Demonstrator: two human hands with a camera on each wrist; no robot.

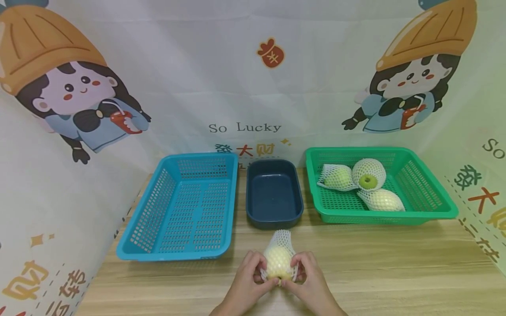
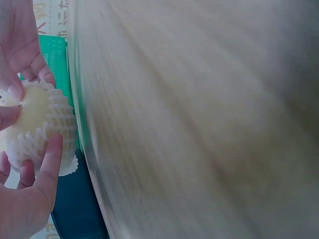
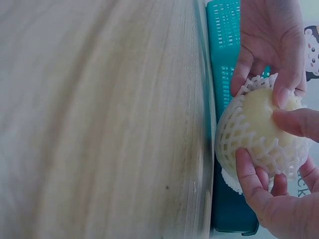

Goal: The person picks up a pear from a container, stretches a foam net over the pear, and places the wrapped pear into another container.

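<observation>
A round, pale yellow fruit (image 1: 278,262) in a white foam net is held between both hands above the wooden table, in front of the dark blue bin. Its net stretches away to a narrow, loose end, while the bare stem end faces the person. My left hand (image 1: 248,281) grips it from the left, fingers curled on the net. From the right, my right hand (image 1: 311,281) holds it the same way. Both thumbs press close together by the stem. In the right wrist view, the foam net (image 3: 232,134) sits around the fruit's sides, leaving the stem end uncovered.
A blue perforated basket (image 1: 175,253) stands on the left of the wooden table (image 1: 379,263). The dark blue bin (image 1: 274,224) is in the middle. On the right, a green basket (image 1: 427,193) contains three netted fruits (image 1: 369,171). A printed cloth (image 1: 189,57) hangs behind.
</observation>
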